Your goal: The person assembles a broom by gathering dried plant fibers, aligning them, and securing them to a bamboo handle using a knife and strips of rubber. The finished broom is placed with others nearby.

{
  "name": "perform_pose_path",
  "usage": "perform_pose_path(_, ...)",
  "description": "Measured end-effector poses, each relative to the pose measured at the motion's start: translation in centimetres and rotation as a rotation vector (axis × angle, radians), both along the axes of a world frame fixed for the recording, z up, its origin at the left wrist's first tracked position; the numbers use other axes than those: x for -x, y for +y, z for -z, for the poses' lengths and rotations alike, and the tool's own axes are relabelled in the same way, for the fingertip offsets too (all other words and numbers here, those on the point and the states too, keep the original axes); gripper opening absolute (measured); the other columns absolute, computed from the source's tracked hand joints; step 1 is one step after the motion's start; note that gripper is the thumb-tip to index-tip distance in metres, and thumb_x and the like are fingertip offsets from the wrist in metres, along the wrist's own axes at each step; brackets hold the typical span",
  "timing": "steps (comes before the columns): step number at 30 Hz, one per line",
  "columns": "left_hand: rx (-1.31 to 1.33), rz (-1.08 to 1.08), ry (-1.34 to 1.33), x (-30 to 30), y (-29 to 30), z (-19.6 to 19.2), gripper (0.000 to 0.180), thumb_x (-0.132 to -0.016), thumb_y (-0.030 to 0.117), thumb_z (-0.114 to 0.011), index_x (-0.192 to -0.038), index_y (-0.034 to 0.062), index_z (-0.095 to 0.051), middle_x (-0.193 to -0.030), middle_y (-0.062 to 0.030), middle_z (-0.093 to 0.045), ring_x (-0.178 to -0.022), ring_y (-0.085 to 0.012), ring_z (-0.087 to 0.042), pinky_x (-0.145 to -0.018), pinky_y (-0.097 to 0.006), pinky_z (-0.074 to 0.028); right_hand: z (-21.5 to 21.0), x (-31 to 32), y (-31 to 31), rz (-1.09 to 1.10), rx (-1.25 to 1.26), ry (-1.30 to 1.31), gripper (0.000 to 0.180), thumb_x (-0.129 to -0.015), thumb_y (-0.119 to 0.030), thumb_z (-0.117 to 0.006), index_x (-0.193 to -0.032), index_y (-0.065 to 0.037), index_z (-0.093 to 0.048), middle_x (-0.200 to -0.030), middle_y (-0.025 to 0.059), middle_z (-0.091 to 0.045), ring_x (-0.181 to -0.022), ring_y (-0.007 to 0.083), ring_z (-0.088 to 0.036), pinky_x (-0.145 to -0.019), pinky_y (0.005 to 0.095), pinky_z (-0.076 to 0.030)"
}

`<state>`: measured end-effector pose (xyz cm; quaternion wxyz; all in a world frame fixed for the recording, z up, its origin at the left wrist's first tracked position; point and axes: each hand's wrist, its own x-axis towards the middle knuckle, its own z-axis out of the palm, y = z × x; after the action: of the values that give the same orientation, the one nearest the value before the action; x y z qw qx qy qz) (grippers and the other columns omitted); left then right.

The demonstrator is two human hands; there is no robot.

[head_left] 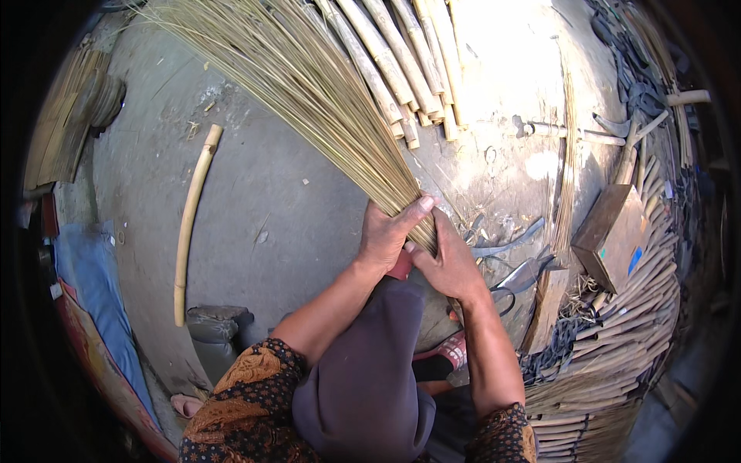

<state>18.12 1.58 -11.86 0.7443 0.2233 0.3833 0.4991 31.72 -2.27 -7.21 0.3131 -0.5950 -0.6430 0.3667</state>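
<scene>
Both my hands grip the narrow end of a long bundle of thin, straw-coloured sticks point(332, 123), which fans out toward the upper left. My left hand point(386, 235) wraps the bundle from its left side, thumb lying across the top. Slightly lower, my right hand point(444, 258) closes round the butt end from the right, its thumb near the base. The very tip of the bundle is partly hidden between my hands. Beneath them shows my raised knee in dark trousers point(363, 355).
Bamboo poles point(394, 62) lie beyond the bundle, and a single bamboo stick point(193, 224) rests at left. On the right are a hammer point(571, 133), a wooden block point(610, 235), a blade-like tool point(521, 274), dark rubber strips point(641, 89) and stacked bamboo handles point(633, 332). Blue cloth point(93, 270) lies far left.
</scene>
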Motion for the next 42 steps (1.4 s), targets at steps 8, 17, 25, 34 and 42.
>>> perform_pose_path(8, -0.024, 0.054, -0.075, 0.1, -0.6, -0.6, 0.075, -0.097, 0.013, -0.073, -0.156, -0.0069, -0.03, -0.137, -0.0256, -0.065, -0.134, -0.0295, -0.061, -0.115, -0.042, -0.047, -0.3, -0.3, 1.1, -0.053, 0.455, 0.006, 0.06, -0.078, -0.018, -0.081, -0.131, -0.002, -0.056, -0.117, 0.0222, -0.071, -0.108, 0.0435, -0.07, -0.094, 0.0464, -0.055)
perform_pose_path(17, -0.035, 0.145, -0.064, 1.0, -0.5, -1.4, 0.063, -0.095, 0.009, -0.074, -0.148, -0.0098, -0.044, -0.147, -0.0258, -0.057, -0.134, -0.0269, -0.06, -0.113, -0.036, -0.048, -0.1, -0.3, 1.6, -0.162, 0.436, 0.175, 0.055, -0.079, -0.02, -0.081, -0.125, -0.001, -0.059, -0.11, 0.0266, -0.073, -0.107, 0.0422, -0.071, -0.093, 0.0456, -0.056)
perform_pose_path(25, 0.153, 0.002, 0.082, 0.5, -0.3, -1.2, 0.064, -0.094, 0.009, -0.077, -0.147, -0.0077, -0.043, -0.135, -0.0242, -0.064, -0.127, -0.0298, -0.066, -0.105, -0.041, -0.057, -0.7, 1.4, 1.2, 0.014, 0.54, -0.054, 0.065, -0.072, -0.021, -0.09, -0.127, 0.0, -0.061, -0.114, 0.0238, -0.075, -0.111, 0.038, -0.072, -0.094, 0.0442, -0.056)
perform_pose_path(34, 0.055, -0.02, -0.063, 0.2, -0.5, -1.3, 0.051, -0.092, 0.004, -0.077, -0.137, -0.005, -0.054, -0.112, -0.0159, -0.074, -0.095, -0.0177, -0.073, -0.086, -0.032, -0.061, 0.1, -0.9, 2.2, -0.173, 0.644, 0.224, 0.062, -0.07, -0.013, -0.091, -0.125, 0.001, -0.063, -0.108, 0.0146, -0.076, -0.101, 0.0251, -0.072, -0.093, 0.0383, -0.056)
perform_pose_path(42, 0.053, 0.0, 0.069, -0.1, -0.1, -0.1, 0.047, -0.093, 0.013, -0.08, -0.129, -0.0014, -0.053, -0.103, -0.0078, -0.068, -0.093, -0.0162, -0.069, -0.083, -0.03, -0.059, 0.5, 1.1, 0.7, 0.093, 0.509, -0.039, 0.057, -0.076, -0.013, -0.08, -0.128, 0.001, -0.061, -0.106, 0.0238, -0.075, -0.103, 0.0404, -0.072, -0.092, 0.0436, -0.056)
